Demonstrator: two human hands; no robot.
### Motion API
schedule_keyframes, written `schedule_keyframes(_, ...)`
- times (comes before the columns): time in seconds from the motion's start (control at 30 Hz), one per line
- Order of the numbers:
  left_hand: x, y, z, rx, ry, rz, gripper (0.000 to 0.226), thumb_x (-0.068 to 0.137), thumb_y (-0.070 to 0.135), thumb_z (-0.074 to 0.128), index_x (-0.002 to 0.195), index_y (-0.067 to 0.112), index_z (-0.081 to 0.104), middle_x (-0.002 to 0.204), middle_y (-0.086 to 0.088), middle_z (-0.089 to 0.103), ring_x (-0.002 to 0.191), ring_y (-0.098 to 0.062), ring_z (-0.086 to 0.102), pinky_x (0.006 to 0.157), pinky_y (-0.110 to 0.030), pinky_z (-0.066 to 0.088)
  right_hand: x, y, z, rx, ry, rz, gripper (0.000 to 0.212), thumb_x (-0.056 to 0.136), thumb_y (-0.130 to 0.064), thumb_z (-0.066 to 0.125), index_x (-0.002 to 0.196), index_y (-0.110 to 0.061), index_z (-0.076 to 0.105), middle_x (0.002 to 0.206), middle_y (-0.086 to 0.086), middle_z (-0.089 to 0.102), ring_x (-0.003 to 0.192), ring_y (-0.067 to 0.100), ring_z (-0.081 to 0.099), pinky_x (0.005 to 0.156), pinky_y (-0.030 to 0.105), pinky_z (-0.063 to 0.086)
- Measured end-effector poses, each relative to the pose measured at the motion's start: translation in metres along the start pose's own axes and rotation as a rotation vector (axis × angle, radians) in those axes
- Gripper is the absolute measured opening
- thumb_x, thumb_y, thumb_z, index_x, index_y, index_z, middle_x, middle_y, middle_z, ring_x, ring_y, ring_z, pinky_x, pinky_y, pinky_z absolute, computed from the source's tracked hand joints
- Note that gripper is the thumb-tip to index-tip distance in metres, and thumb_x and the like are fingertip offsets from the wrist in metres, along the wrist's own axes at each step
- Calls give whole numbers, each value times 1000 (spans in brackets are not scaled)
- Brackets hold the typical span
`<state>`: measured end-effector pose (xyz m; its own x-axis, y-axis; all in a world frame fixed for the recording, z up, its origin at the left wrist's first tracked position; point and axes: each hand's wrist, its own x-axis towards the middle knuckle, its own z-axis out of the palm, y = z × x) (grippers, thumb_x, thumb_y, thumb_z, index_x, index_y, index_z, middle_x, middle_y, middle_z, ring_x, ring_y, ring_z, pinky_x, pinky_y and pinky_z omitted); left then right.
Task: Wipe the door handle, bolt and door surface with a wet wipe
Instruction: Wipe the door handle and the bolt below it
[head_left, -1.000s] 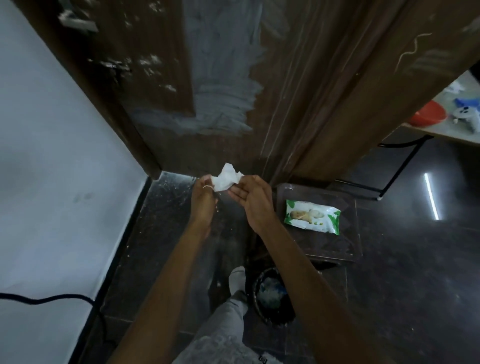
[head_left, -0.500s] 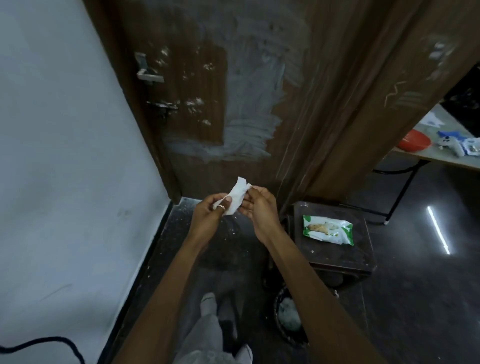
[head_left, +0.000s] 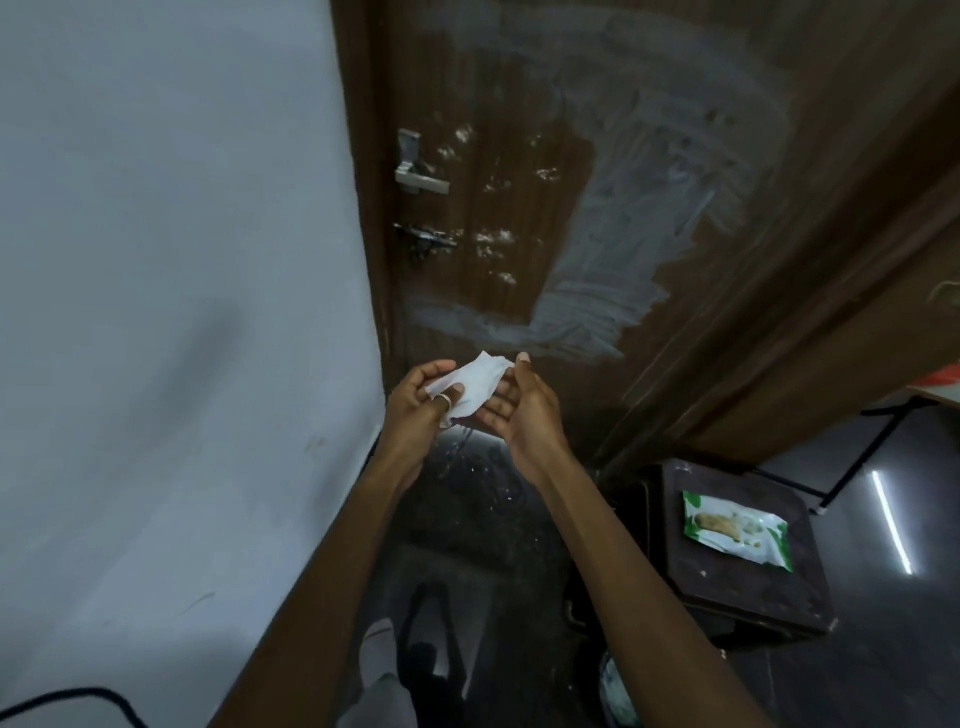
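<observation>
Ahead: your door (head_left: 675, 156), brown, streaked pale. Dark stool (head_left: 727, 587), lower right, bearing a green-and-white wipe pack (head_left: 735, 530). Your left hand (head_left: 415, 410), thumb and curled fingers pinching the wet wipe (head_left: 475, 387); your right hand (head_left: 519, 410), fingers loosely extended beneath it, low before the door. Handle (head_left: 418, 174) above bolt (head_left: 426, 239), door's left edge.

Brown door (head_left: 675, 156) at 12 o'clock was smeared with pale grey streaks.
The handle (head_left: 418, 176) was silver and the bolt (head_left: 426, 240) below it a darker metal grey. The wet wipe (head_left: 475, 387) was plain white, the wall (head_left: 156, 260) at 9 o'clock bluish-white. At 4 o'clock a white packet (head_left: 736, 530) with green edges and a tan picture lay on a dark brown stool (head_left: 753, 597). The floor (head_left: 483, 509) was glossy black with white specks.
</observation>
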<state>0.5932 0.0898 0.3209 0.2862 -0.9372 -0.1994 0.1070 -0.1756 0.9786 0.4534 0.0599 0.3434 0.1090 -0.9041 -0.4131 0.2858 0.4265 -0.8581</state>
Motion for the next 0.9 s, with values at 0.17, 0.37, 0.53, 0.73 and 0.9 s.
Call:
schedule_keyframes(0.17, 44, 17, -34, 1, -51, 12, 34, 93, 18, 67, 126, 20, 61, 128, -3, 62, 107, -23, 65, 77, -27, 60, 27, 1, 42, 42, 10, 17, 40, 92, -4, 69, 129, -1, 55, 123, 20, 68, 104, 29, 73, 77, 31, 60)
schedule_keyframes(0.37, 83, 37, -36, -37, -70, 8, 23, 93, 22, 67, 117, 25, 67, 123, 2, 66, 111, -21, 65, 92, -37, 58, 52, -19, 50, 8, 92, 11, 31, 97, 1, 55, 128, -6, 57, 119, 14, 70, 96, 22, 72, 74, 28, 58)
schedule_keyframes(0.53, 108, 48, -17, -105, -68, 5, 23, 93, 17, 66, 114, 26, 67, 119, 2, 68, 105, -20, 67, 83, -33, 60, 76, -40, 40, 17, 127, -56, 25, 100, -10, 54, 124, -13, 62, 114, 11, 74, 96, 23, 71, 80, 33, 58)
schedule_keyframes(0.73, 150, 57, 4, -114, -36, 9, 22, 88, 26, 70, 110, 31, 70, 124, -5, 67, 111, -28, 65, 95, -50, 55, 115, -69, 35, 86, 17, 73, 23, 101, -29, 58, 120, -16, 60, 109, 6, 76, 101, 23, 73, 90, 40, 56)
schedule_keyframes(0.9, 182, 65, 18, -97, -32, 59, 27, 97, 3, 55, 113, 23, 65, 124, -10, 65, 114, -30, 63, 99, -47, 53, 150, -76, 36, 53, -81, 164, 41, 94, -11, 67, 132, -14, 52, 113, 13, 74, 99, 27, 73, 78, 38, 58)
